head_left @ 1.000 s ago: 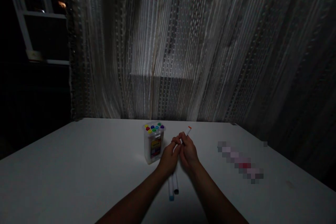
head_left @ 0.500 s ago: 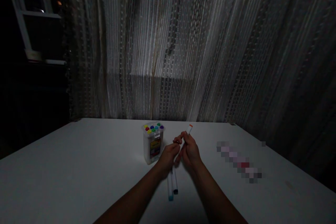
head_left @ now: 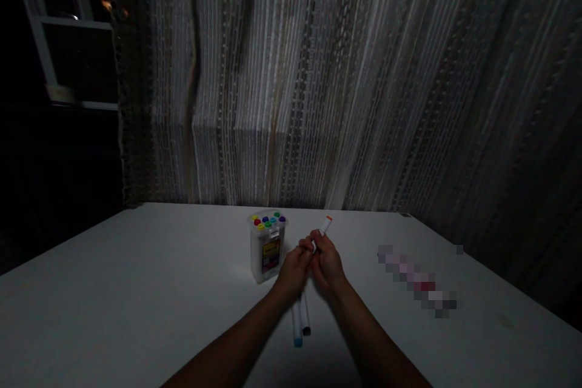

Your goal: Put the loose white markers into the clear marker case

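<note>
A white marker with an orange end (head_left: 326,224) is gripped in my right hand (head_left: 330,264), its orange end pointing up and away from me. My left hand (head_left: 293,270) is closed against the right one, its fingers around the marker's lower part, which the fingers largely hide. Below the hands, two white markers lie on the table: a blue-ended marker (head_left: 297,324) and a dark-ended marker (head_left: 305,315). Their far ends are hidden by my left hand. Just left of that hand stands a clear plastic marker case (head_left: 261,254), with several coloured marker ends showing at its top.
The white table (head_left: 136,291) reaches back to a striped curtain (head_left: 291,103). A pixelated pinkish strip (head_left: 411,276) lies to the right on the table. A dark window (head_left: 79,60) is at the far left.
The hands have drawn slightly closer together around the orange-ended marker, which tilts a little more to the right. The camera view has shifted slightly. The case and the two lying markers stay put.
</note>
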Demonstrator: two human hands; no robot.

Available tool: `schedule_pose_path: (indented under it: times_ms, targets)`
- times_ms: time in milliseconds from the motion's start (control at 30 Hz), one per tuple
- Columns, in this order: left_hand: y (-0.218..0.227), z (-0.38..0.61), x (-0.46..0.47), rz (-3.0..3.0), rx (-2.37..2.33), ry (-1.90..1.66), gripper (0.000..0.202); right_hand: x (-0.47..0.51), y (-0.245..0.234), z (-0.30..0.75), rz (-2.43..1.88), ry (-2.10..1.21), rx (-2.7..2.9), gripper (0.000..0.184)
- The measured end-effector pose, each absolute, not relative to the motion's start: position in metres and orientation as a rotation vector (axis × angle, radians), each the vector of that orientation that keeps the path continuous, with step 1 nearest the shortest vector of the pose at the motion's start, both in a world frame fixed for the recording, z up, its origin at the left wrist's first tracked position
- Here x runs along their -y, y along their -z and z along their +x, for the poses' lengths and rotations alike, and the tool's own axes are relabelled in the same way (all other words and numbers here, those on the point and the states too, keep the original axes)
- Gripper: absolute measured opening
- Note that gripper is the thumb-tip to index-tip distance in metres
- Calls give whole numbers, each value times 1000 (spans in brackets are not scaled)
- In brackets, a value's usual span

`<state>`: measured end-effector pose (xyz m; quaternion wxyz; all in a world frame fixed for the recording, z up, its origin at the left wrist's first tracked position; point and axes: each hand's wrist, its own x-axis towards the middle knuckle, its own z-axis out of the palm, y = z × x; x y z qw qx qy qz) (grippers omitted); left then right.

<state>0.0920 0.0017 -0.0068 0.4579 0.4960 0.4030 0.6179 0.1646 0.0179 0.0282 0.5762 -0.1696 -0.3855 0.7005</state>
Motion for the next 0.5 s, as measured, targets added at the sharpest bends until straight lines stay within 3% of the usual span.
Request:
schedule_pose_path:
  times_ms: [200, 500]
  targets:
    - [7, 89, 1, 1561, -1087, -1488, 36, -22, -37, 176, -406, -1648, 905, 31]
    - [9, 93, 9, 1704, -1260, -1425, 31, -22, -40, 175, -440, -1692, 683, 48]
